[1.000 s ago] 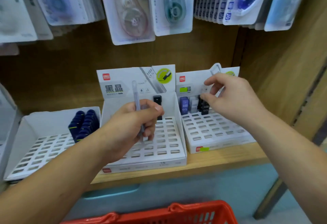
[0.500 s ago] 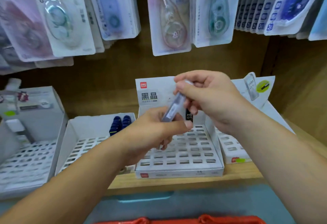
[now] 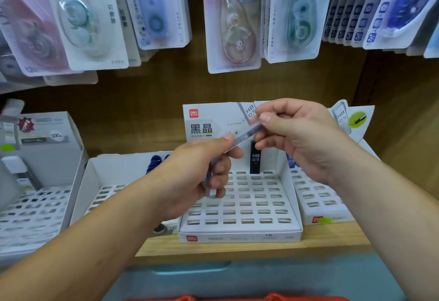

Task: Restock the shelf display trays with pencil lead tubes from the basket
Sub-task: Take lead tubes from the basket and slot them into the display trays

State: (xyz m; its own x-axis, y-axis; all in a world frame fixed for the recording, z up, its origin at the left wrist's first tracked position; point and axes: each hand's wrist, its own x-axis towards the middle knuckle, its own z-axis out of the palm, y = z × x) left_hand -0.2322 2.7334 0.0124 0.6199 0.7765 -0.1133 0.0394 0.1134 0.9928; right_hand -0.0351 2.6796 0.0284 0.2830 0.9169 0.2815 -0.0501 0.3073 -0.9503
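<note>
- Holding both hands above the middle display tray (image 3: 240,237), you have a clear lead tube (image 3: 247,133) slanting between them.
- Your right hand (image 3: 299,141) pinches the tube's upper end between thumb and curled fingers.
- Your left hand (image 3: 197,177) is curled round its lower part. A clear end shows below the fingers, and how many tubes sit in that fist cannot be told.
- One black tube (image 3: 255,160) stands upright in the tray's back row, just beside your left thumb, with rows of open slots in front.
- The tray's side walls rise at left and right, with the right tray (image 3: 318,208) and the left tray (image 3: 104,182) just beside them.
- The red basket (image 3: 273,298) shows at the bottom edge, below the wooden shelf (image 3: 237,247).
</note>
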